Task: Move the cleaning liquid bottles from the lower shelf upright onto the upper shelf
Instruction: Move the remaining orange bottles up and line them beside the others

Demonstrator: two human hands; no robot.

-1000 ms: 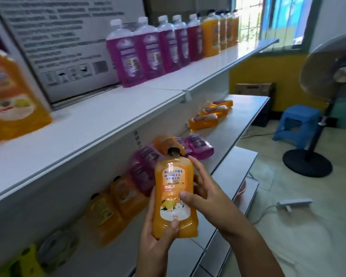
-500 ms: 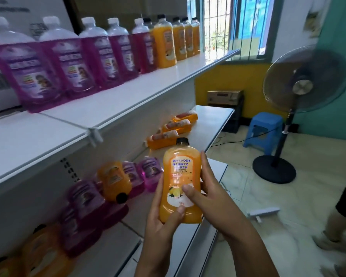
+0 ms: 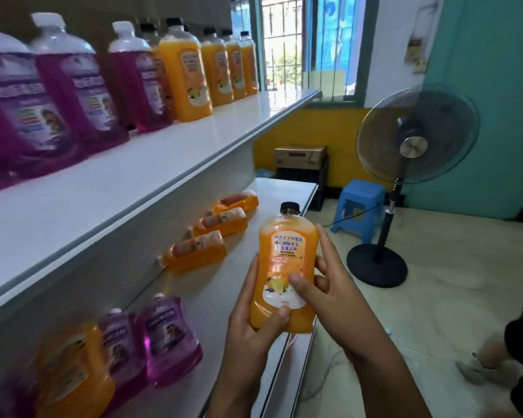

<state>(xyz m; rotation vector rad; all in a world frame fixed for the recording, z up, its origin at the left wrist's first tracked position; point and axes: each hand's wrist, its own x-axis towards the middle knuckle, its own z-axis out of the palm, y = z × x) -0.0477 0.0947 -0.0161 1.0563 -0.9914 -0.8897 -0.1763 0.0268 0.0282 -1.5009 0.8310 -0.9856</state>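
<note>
An orange cleaning liquid bottle (image 3: 286, 273), clear plastic with a black screw cap and a glossy printed label, stands upright in the air above the lower shelf (image 3: 224, 297), gripped from both sides. The left hand (image 3: 248, 330) curls its fingers round the base, thumb on the front; the right hand (image 3: 329, 294) wraps its side. More flat-sided bottles line the smooth white upper shelf (image 3: 133, 182).

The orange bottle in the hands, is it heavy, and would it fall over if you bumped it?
The orange bottle looks filled nearly to its neck, so it is probably fairly heavy; both the left hand and right hand hold it. Its smooth, shiny plastic might be a little slippery. It is tall with a narrow base, so a hard bump on the upper shelf could tip it.
</note>
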